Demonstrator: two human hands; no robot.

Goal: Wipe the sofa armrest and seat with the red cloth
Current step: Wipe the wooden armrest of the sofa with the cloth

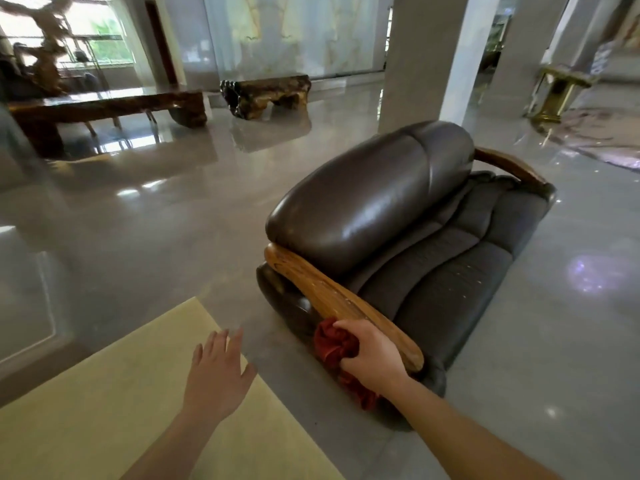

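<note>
Against armrest (pixel 341 304), red cloth (pixel 334 342) in right hand (pixel 372 355)

The right hand (pixel 372 356) grips a bunched red cloth (pixel 334 344) against the near end of the sofa's (pixel 433 271) wooden armrest (pixel 332 299). The left hand (pixel 216 370) hovers, fingers spread, above a yellow mat (pixel 104 410).

Sofa backrest (pixel 367 199): dark brown leather, glossy w/ sheen. Seat (pixel 460 275): duller grey-brown, matt, creased. Armrest (pixel 332 299): grained wood, smooth, lacquered. Red cloth (pixel 334 344): soft fabric, bunched. Floor (pixel 180 209): polished stone, v. reflective. Mat (pixel 114 403): pale yellow, matt.
</note>
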